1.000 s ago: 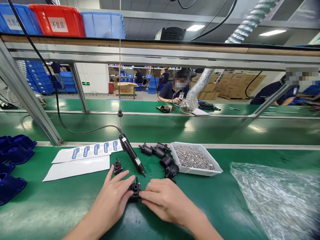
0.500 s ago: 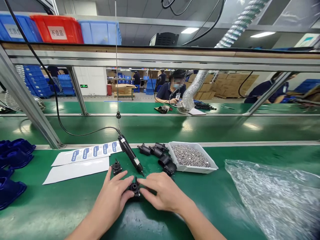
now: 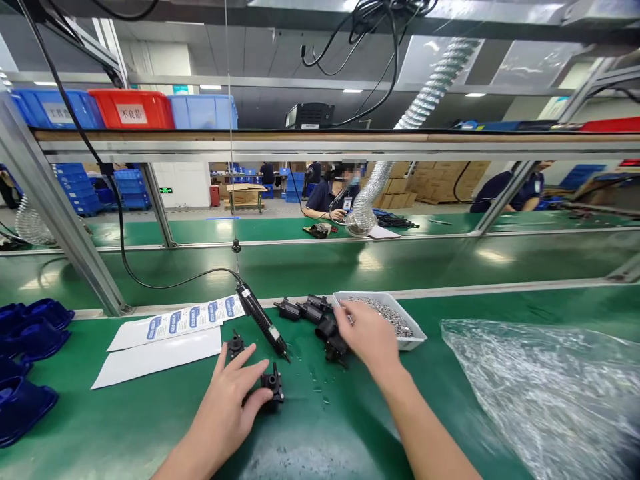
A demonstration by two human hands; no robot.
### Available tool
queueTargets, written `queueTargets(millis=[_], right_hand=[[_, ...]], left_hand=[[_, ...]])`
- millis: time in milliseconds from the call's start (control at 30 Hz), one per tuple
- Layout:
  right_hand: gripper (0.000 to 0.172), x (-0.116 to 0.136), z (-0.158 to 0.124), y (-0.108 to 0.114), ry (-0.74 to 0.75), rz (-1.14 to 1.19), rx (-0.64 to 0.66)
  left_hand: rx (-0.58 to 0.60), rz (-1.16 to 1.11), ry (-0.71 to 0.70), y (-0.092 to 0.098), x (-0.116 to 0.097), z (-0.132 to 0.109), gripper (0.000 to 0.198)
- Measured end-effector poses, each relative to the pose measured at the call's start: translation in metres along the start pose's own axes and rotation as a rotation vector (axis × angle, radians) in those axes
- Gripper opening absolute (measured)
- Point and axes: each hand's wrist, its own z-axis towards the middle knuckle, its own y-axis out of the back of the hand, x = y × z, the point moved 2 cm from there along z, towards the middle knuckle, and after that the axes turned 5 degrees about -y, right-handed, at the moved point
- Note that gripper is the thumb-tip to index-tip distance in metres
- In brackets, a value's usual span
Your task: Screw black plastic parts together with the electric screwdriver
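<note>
A small black plastic housing (image 3: 273, 383) with an upright spout stands on the green bench. My left hand (image 3: 227, 403) steadies it between thumb and forefinger, the other fingers spread. Behind those fingers sits a second black housing (image 3: 235, 343). My right hand (image 3: 370, 337) is over the left side of a white tray (image 3: 413, 342) of small metal screws (image 3: 387, 312). Its fingers are bent and drawn together at the screws; what lies between them is hidden. Several black cylindrical parts (image 3: 311, 310) lie just left of the tray. A black electric screwdriver (image 3: 260, 319) hangs tilted behind the housing.
Printed label sheets (image 3: 165, 357) lie at left, beside dark blue plastic parts (image 3: 33, 333). A clear plastic bag (image 3: 540, 380) covers the right side. The screwdriver's cable (image 3: 123, 240) loops down from above. Across the bench, a person (image 3: 330, 193) works beside a silver duct (image 3: 367, 200).
My right hand has left the housing and moved right and away from me to the screw tray. My left hand stays at the housing. The view has tilted upward.
</note>
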Motion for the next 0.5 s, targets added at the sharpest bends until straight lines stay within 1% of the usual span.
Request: queueTargets(millis=[33, 67, 100, 167, 267, 333, 400, 500], right_hand=[[0.032, -0.016, 0.010, 0.000, -0.145, -0.106, 0.073], [0.031, -0.030, 0.018, 0.001, -0.229, -0.156, 0.125], [0.031, -0.042, 0.025, 0.001, -0.274, -0.179, 0.172], [0.029, -0.056, 0.033, 0.000, -0.296, -0.165, 0.230], [0.021, -0.059, 0.039, -0.006, -0.297, -0.133, 0.287], [0.016, -0.055, 0.041, -0.011, -0.298, -0.112, 0.292], [0.019, -0.052, 0.043, -0.014, -0.307, -0.090, 0.270], [0.025, -0.054, 0.046, -0.012, -0.316, -0.039, 0.209]], left_hand=[[-0.051, 0.014, -0.032, 0.006, 0.002, 0.000, 0.037], [-0.106, 0.028, -0.061, 0.013, 0.004, 0.001, 0.037], [-0.160, 0.037, -0.081, 0.022, 0.007, 0.002, 0.036], [-0.227, 0.022, -0.089, 0.039, 0.016, 0.003, 0.029], [-0.228, -0.049, -0.086, 0.056, 0.031, 0.000, 0.018], [-0.245, -0.064, -0.120, 0.058, 0.040, -0.006, 0.016], [-0.289, -0.069, -0.158, 0.056, 0.045, -0.014, 0.016], [-0.330, -0.124, -0.122, 0.051, 0.049, -0.020, 0.015]])
